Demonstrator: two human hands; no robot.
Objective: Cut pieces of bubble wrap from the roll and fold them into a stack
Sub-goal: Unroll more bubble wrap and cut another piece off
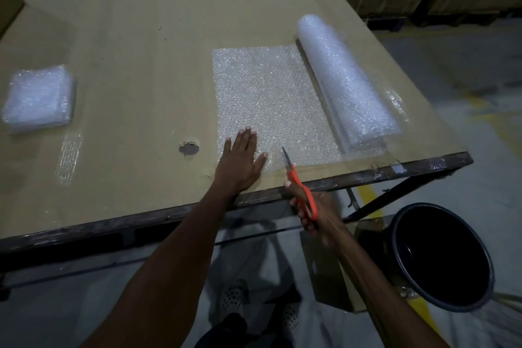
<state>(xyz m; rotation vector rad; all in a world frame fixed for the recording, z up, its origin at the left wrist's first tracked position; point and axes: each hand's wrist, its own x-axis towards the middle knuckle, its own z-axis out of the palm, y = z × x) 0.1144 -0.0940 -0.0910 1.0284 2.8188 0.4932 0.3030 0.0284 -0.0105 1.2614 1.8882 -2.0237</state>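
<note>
I see my left hand (240, 158) lying flat, fingers straight, pressing the near corner of the unrolled bubble wrap sheet (268, 99) on the table (135, 65). My right hand (313, 206) grips orange scissors (299, 183), blades at the sheet's near edge. The roll (344, 79) lies right, the folded stack (39, 97) far left.

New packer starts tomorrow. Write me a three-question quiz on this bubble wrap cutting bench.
1. True or false: the left hand presses flat on the unrolled bubble wrap sheet.
2. What does the right hand hold? A) tape B) orange-handled scissors C) knife
3. Fill in: the folded bubble wrap stack lies at the table's ____ side, away from the bubble wrap roll.

Key: 1 true; 2 B; 3 left.
</note>
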